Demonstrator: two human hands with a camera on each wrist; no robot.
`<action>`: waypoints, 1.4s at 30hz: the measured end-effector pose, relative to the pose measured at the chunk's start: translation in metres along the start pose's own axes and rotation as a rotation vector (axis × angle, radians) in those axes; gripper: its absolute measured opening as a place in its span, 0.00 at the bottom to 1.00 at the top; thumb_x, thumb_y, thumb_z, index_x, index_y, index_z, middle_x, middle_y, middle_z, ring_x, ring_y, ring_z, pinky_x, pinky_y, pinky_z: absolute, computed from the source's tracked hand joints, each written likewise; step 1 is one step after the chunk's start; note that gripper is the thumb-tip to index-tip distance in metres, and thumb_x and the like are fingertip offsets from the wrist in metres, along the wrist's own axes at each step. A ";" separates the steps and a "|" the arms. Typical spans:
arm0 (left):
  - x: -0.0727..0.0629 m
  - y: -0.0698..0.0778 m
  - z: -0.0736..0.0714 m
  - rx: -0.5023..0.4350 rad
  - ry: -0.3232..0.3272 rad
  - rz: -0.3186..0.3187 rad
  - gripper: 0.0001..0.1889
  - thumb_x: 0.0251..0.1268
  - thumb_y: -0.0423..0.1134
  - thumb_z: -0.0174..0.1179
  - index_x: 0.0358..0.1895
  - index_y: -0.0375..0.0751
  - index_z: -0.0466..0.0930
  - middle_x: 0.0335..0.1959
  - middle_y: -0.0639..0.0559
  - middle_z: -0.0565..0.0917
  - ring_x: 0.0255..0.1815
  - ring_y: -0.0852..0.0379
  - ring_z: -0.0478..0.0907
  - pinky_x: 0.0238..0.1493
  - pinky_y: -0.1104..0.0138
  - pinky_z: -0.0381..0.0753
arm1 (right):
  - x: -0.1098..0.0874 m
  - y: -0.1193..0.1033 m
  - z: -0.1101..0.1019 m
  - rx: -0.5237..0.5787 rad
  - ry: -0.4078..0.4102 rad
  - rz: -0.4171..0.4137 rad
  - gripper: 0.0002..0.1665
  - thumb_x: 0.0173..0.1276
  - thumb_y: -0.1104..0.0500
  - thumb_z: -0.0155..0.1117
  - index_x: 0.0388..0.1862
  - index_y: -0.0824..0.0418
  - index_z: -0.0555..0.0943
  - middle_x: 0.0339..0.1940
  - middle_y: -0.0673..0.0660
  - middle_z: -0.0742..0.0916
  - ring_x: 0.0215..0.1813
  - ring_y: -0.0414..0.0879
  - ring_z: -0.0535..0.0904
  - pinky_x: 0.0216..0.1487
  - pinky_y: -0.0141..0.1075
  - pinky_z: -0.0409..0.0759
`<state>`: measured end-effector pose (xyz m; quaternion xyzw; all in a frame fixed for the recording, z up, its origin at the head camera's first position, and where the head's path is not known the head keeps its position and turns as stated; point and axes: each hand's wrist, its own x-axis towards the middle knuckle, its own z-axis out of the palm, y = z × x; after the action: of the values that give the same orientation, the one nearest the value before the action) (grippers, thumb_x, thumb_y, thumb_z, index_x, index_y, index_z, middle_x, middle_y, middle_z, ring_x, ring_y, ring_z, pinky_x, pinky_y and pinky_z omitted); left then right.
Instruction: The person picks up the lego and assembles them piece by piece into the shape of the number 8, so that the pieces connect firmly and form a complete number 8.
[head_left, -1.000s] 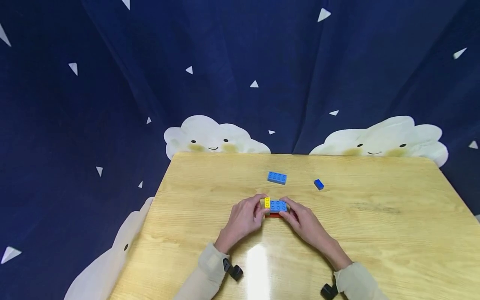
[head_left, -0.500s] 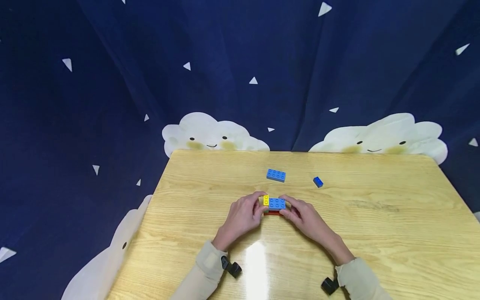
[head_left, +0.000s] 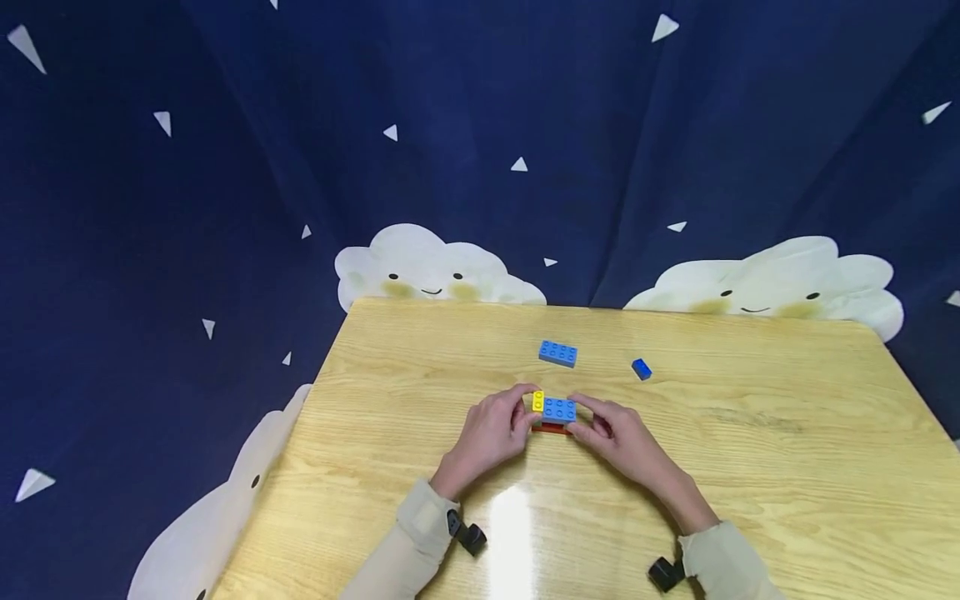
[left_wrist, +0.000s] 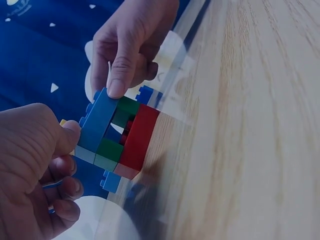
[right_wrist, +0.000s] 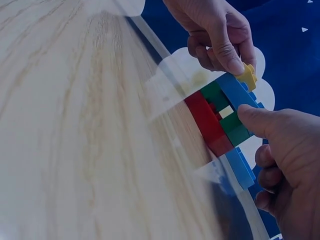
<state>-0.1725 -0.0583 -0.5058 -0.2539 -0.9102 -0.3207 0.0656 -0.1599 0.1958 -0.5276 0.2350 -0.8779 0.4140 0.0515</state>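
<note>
Angled inward, the left hand [head_left: 491, 428] pinches the yellow brick [head_left: 537, 402] while the right hand [head_left: 621, 435] pinches the stacked blue brick [head_left: 559, 411].

Head view: from above and on the near side of the brick stack [head_left: 556, 412], facing forward and down at the longest range, taking in its studded top, the table [head_left: 765, 483] around it and the navy curtain [head_left: 450, 125] beyond. Left wrist view: close and low, at the near left of the brick stack, facing its near side, rolled so the table lies right of it in frame. Right wrist view: likewise close and low, at its near right, rolled oppositely. Both wrist views share that near side.
</note>
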 end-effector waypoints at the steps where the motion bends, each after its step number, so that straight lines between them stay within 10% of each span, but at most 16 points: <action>1: 0.000 0.000 0.000 0.000 -0.001 -0.001 0.19 0.73 0.45 0.67 0.64 0.46 0.81 0.23 0.64 0.73 0.21 0.68 0.66 0.22 0.73 0.66 | 0.000 0.001 -0.001 0.004 0.002 -0.001 0.26 0.72 0.53 0.73 0.66 0.59 0.83 0.18 0.42 0.69 0.21 0.33 0.60 0.26 0.30 0.64; 42: -0.001 0.001 0.000 -0.015 -0.005 -0.003 0.20 0.74 0.46 0.66 0.64 0.45 0.81 0.22 0.64 0.72 0.21 0.68 0.66 0.23 0.73 0.66 | 0.001 0.062 -0.046 -0.241 0.166 0.053 0.27 0.75 0.62 0.69 0.70 0.64 0.79 0.17 0.45 0.70 0.19 0.36 0.59 0.25 0.33 0.62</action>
<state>-0.1716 -0.0580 -0.5053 -0.2536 -0.9083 -0.3269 0.0612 -0.1940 0.2636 -0.5412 0.1690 -0.9198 0.3250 0.1410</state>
